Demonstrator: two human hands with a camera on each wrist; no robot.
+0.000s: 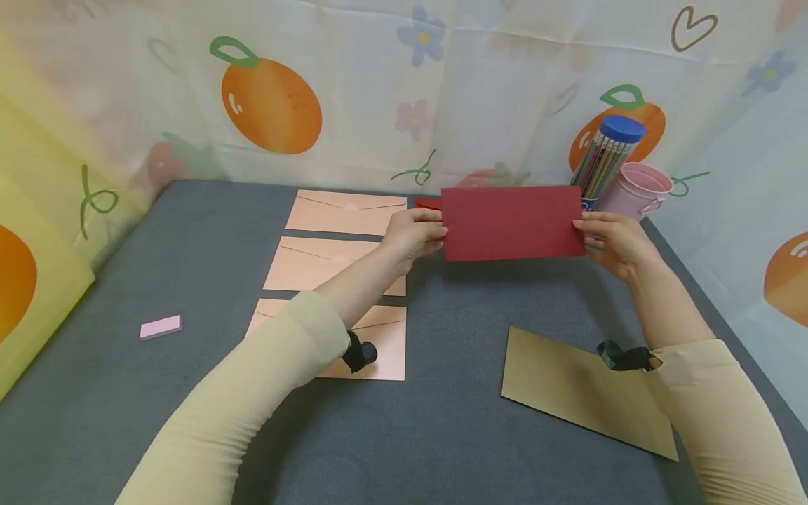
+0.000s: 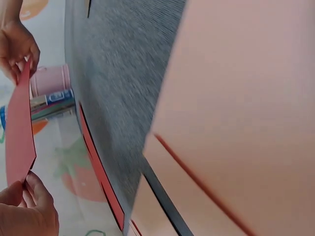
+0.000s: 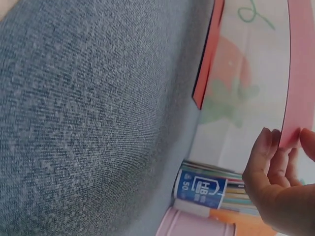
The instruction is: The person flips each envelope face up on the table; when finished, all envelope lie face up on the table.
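A red envelope [image 1: 513,223] is held up off the table between both hands. My left hand [image 1: 413,237] pinches its left end, and my right hand [image 1: 612,242] pinches the right end. In the left wrist view the raised envelope [image 2: 20,128] stands nearly edge-on. Behind it on the table lies another red envelope [image 3: 209,59], mostly hidden in the head view. Left of that, three pale pink envelopes [image 1: 347,212] lie in a column, flaps up, the nearest partly covered by my left arm. A gold envelope [image 1: 568,379] lies at an angle under my right forearm.
At the back right stand a clear tube of pencils [image 1: 606,158] with a blue lid and a small pink bucket [image 1: 640,184]. A pink eraser-like block [image 1: 160,327] lies on the left of the grey table [image 1: 454,435]. A fruit-printed curtain [image 1: 372,91] hangs behind.
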